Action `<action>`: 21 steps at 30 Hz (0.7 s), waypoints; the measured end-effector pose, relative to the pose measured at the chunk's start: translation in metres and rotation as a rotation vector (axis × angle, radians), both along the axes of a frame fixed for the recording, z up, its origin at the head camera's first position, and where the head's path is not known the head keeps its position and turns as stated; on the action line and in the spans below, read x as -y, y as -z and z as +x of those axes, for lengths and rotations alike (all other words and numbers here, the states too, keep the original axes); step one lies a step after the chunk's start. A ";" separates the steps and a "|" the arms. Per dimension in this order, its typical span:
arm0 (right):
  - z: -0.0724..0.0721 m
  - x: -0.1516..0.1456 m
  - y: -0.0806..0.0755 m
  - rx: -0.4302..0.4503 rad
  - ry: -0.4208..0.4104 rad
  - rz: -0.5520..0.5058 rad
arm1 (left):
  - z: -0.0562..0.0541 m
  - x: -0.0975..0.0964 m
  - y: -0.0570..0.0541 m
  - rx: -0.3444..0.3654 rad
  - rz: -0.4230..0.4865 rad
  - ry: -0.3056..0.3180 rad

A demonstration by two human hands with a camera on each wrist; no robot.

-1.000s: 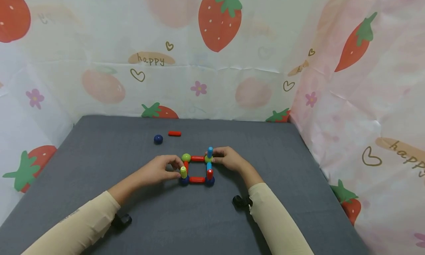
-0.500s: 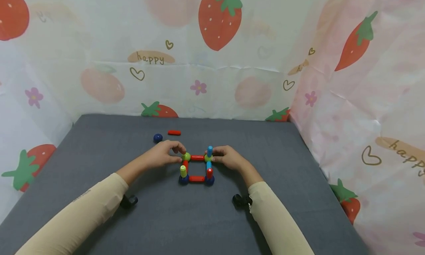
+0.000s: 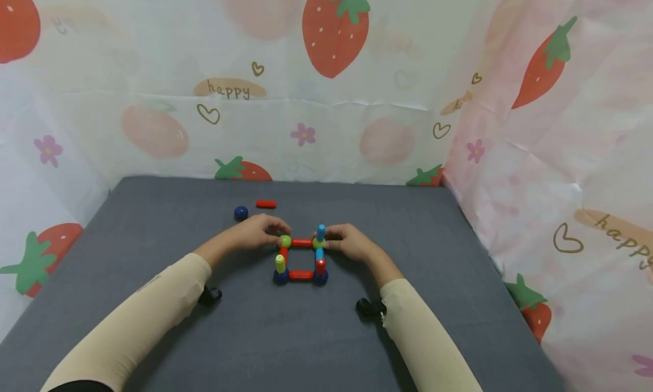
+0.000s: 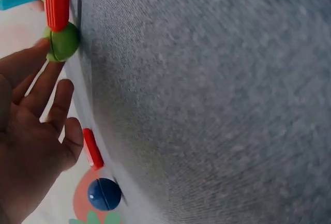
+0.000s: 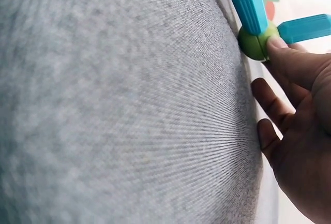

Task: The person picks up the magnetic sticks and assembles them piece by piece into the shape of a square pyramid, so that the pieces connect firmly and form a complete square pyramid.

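Note:
On the grey cloth lies a square of magnetic rods and balls. Red rods [image 3: 301,275] form its front, back and left sides, and a blue rod [image 5: 249,9] its right side. Dark blue balls [image 3: 281,277] sit at the front corners. From them stand a yellow-green rod [image 3: 280,263] and a red one [image 3: 320,266]. My left hand [image 3: 257,231] pinches the back-left green ball [image 4: 64,43] between thumb and fingers. My right hand [image 3: 352,242] pinches the back-right green ball [image 5: 254,43], which carries an upright blue rod [image 3: 321,232].
Behind my left hand lie a loose dark blue ball [image 3: 241,213] and a loose red rod [image 3: 266,204]. The grey tablecloth [image 3: 285,341] runs back to a strawberry-print curtain [image 3: 326,137], which also closes off both sides.
My left hand has moved from beside the yellow-green rod at the front-left corner back to the back-left green ball and taken hold of it. My right hand keeps its place.

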State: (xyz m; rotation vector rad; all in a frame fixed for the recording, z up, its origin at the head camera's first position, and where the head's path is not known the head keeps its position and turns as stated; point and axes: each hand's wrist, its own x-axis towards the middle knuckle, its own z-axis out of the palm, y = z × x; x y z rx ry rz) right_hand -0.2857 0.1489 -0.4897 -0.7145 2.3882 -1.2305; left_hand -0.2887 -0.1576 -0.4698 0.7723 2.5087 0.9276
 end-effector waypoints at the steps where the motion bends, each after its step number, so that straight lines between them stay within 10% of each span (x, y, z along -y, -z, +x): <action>1: 0.000 0.000 0.000 0.000 0.000 0.001 | 0.000 0.000 0.001 0.011 0.004 0.005; 21: 0.003 0.003 -0.002 -0.040 0.067 0.043 | 0.004 0.007 0.006 0.000 -0.013 0.009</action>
